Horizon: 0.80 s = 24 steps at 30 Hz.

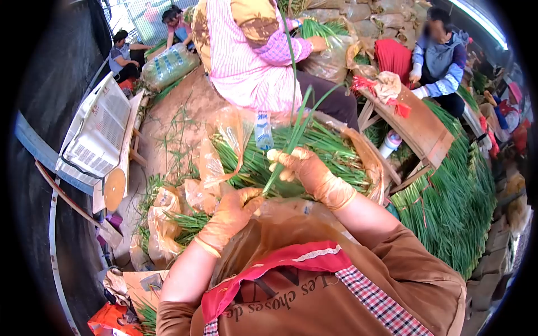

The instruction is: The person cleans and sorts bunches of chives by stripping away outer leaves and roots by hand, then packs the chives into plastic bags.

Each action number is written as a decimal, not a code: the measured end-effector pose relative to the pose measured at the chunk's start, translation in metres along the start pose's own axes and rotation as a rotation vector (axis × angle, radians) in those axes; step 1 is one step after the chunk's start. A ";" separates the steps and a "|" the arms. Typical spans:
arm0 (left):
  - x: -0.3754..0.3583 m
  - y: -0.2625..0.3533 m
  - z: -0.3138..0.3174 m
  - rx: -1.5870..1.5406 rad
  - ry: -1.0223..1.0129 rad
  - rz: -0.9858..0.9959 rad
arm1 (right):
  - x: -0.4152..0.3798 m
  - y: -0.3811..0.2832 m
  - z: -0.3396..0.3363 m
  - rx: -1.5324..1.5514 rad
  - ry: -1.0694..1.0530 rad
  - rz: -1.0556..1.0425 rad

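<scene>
A few long green chives stand up from my right hand, which wears an orange glove and pinches them between thumb and fingers. Their lower ends slant down to my left hand, gloved the same way, its thumb and fingers closed at the stalk ends. Just beyond both hands, a heap of chives lies in an open clear plastic bag. More brownish plastic is spread over my lap, below the hands.
A person in a pink striped apron sits right ahead, handling chives. Left stands a white plastic crate on a wooden bench. To the right are a wooden stool, a white bottle and a large chive pile. Other people sit farther back.
</scene>
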State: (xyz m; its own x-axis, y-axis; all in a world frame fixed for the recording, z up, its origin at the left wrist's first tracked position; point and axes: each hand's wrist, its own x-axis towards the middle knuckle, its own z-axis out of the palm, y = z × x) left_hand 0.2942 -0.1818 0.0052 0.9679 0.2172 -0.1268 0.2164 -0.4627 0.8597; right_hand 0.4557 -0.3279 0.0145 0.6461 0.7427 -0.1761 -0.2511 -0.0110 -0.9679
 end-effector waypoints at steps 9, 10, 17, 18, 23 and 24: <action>-0.044 -0.063 -0.031 0.388 0.271 0.049 | 0.000 -0.008 0.000 0.005 -0.137 -0.201; -0.049 -0.074 -0.042 0.444 0.319 0.056 | -0.002 -0.010 0.002 0.008 -0.136 -0.209; -0.086 -0.112 -0.119 0.722 0.695 -0.209 | 0.010 -0.022 0.005 0.135 0.068 -0.207; -0.089 -0.118 -0.133 0.812 0.667 -0.251 | 0.021 -0.020 -0.002 0.134 0.059 -0.271; -0.109 -0.112 -0.173 0.916 0.608 -0.667 | 0.017 -0.035 -0.007 0.176 0.050 -0.290; -0.113 -0.107 -0.169 0.956 0.607 -0.718 | 0.016 -0.035 -0.006 0.184 0.009 -0.294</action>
State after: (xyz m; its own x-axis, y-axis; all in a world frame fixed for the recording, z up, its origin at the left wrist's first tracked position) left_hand 0.1401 -0.0116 0.0111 0.4474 0.8929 0.0508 0.8943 -0.4471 -0.0164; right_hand 0.4792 -0.3192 0.0448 0.7164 0.6901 0.1031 -0.1782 0.3238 -0.9292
